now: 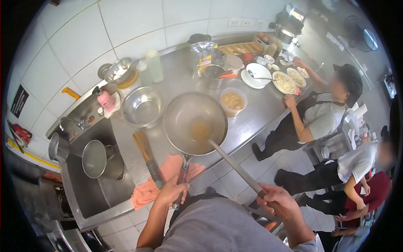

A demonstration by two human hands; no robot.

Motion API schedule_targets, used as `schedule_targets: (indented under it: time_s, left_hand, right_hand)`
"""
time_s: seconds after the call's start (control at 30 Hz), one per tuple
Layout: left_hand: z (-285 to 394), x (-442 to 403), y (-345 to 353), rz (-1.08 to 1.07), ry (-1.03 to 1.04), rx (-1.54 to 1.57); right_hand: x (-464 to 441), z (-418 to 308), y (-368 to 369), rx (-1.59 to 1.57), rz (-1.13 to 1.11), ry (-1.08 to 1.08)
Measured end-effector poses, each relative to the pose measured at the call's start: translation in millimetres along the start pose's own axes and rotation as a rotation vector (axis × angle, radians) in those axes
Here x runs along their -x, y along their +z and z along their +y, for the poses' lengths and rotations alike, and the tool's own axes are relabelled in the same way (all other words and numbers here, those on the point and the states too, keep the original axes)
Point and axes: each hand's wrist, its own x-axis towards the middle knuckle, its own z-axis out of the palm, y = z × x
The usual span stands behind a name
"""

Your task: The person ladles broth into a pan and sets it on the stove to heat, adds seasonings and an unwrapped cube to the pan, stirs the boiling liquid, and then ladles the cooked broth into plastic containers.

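My left hand [173,191] is closed round the handle of a large metal wok [178,115], which is over the steel counter [256,113]. In my right hand [273,199] is the long handle of a ladle [235,166]; its bowl rests inside the wok, where some brownish liquid shows. A bamboo brush [145,151] lies left of the wok handle, partly on an orange cloth [140,191]. Just right of the wok stands a plastic tub [234,101] with pale food in liquid. A perforated metal bowl [143,106] sits to its left.
A sink [90,189] with metal pots is at the left. Squeeze bottles [154,66], a foil bag [203,56], white bowls [258,73] and plates of food [284,82] stand farther back. A co-worker [323,109] stands at the counter's right side, with other people behind.
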Motion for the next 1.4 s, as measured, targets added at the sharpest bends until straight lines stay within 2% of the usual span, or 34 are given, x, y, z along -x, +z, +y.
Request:
schedule_targets:
  time_s: [0.03, 0.17, 0.23, 0.37, 0.73, 1.17, 1.27, 1.3, 1.37, 1.4]
  left_hand:
    - [-0.3, -1.0, 1.8, -0.009, 0.003, 0.001]
    - [1.1, -0.7, 5.0, 0.004, -0.024, 0.022]
    - [0.0, -1.1, 3.5, -0.017, -0.019, 0.026]
    - [-2.3, -1.6, 2.1, -0.037, -0.03, 0.039]
    - [1.9, 5.8, 1.8, -0.023, -0.035, 0.037]
    - [2.7, 9.5, 0.8, 0.003, -0.039, 0.049]
    - [1.2, 7.8, -0.8, 0.0, -0.028, 0.059]
    - [0.2, 7.5, -1.6, -0.003, -0.021, 0.063]
    - [1.8, 7.8, -1.0, 0.006, -0.018, 0.051]
    - [3.3, 7.9, -0.3, 0.017, -0.015, 0.04]
  right_hand:
    - [1.2, -3.9, -2.7, 0.007, -0.059, -0.014]
    - [5.3, -23.3, 0.0, -0.006, -0.025, -0.098]
    - [5.4, -35.6, 5.7, 0.146, 0.122, -0.186]
    - [-4.6, -55.8, -1.9, 0.212, 0.177, -0.29]
    - [-40.3, -71.1, -45.1, 0.306, 0.353, -0.331]
    - [-39.4, -51.0, -63.3, 0.568, 0.428, -0.443]
    - [-42.2, -36.2, -62.7, 1.146, 0.74, -0.448]
    - [-41.5, -32.9, -57.2, 1.147, 0.74, -0.448]
    - [-35.3, -28.9, -31.1, 1.365, 0.859, -0.427]
    - [-33.4, -22.7, -31.2, 1.386, 0.818, -0.466]
